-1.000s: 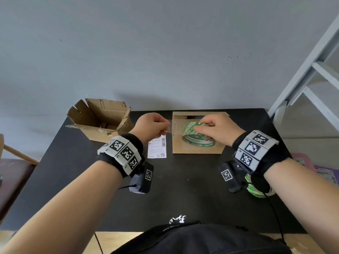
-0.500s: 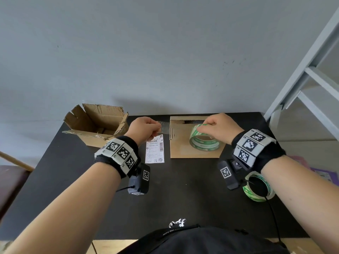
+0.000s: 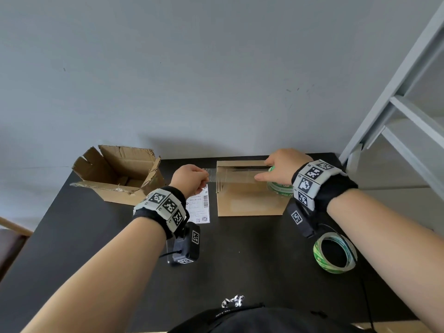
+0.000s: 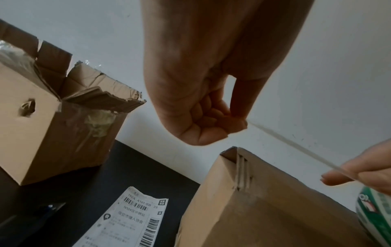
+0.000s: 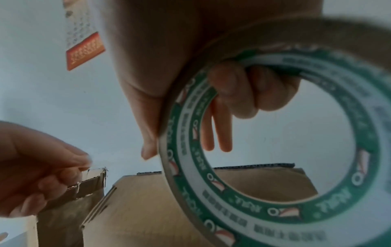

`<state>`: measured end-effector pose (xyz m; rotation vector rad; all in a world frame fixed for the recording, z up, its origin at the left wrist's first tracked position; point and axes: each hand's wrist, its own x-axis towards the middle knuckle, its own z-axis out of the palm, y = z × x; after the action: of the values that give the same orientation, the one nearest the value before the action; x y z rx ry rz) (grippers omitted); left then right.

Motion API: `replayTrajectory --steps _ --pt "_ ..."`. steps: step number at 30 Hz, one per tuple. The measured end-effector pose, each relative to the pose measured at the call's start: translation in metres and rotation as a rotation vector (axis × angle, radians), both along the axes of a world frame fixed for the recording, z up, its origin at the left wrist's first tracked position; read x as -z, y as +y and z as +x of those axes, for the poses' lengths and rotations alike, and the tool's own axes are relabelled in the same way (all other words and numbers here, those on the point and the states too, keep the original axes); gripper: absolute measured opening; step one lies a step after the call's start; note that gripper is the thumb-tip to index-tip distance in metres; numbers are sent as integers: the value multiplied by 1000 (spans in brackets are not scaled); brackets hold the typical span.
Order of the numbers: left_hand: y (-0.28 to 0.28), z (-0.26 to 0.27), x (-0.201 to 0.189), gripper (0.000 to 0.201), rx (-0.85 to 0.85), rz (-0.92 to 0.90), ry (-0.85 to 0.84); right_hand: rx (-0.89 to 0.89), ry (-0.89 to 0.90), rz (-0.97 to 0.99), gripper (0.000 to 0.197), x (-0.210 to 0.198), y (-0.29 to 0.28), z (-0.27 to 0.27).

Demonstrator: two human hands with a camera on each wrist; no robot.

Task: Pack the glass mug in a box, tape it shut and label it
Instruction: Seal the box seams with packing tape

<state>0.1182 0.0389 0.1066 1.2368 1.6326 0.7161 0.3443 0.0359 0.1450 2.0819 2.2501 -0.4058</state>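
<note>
Black wristbands (image 3: 336,186) with checkered tags

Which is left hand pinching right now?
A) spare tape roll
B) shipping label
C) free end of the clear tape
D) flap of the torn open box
C: the left hand pinches the free end of the clear tape, pulled from the tape roll in the right hand; the shipping label lies flat on the table.

**Right wrist view: contents**

My right hand (image 5: 190,70) grips a green-and-white printed tape roll (image 5: 275,197); my left hand (image 5: 36,170) pinches the clear tape strip's (image 5: 88,183) end; brown cardboard box (image 5: 148,208) below; grey wall (image 5: 42,83) behind.
</note>
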Motion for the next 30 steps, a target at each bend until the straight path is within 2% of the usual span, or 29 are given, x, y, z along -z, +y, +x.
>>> replayTrajectory --steps 4,8,14,19,30 --pt "8 1 3 23 -14 -25 -13 -31 -91 -115 61 3 20 -3" --pt "16 0 7 19 -27 -45 -41 -19 -109 -179 54 9 42 -5" --pt "27 -2 15 18 -48 -75 -62 -1 -194 -176 43 11 59 -18" --pt "36 -1 20 16 -36 -116 -48 -51 -252 -155 38 8 68 -22" --pt "50 0 36 18 20 -83 58 -91 -324 -101 38 17 75 -22"
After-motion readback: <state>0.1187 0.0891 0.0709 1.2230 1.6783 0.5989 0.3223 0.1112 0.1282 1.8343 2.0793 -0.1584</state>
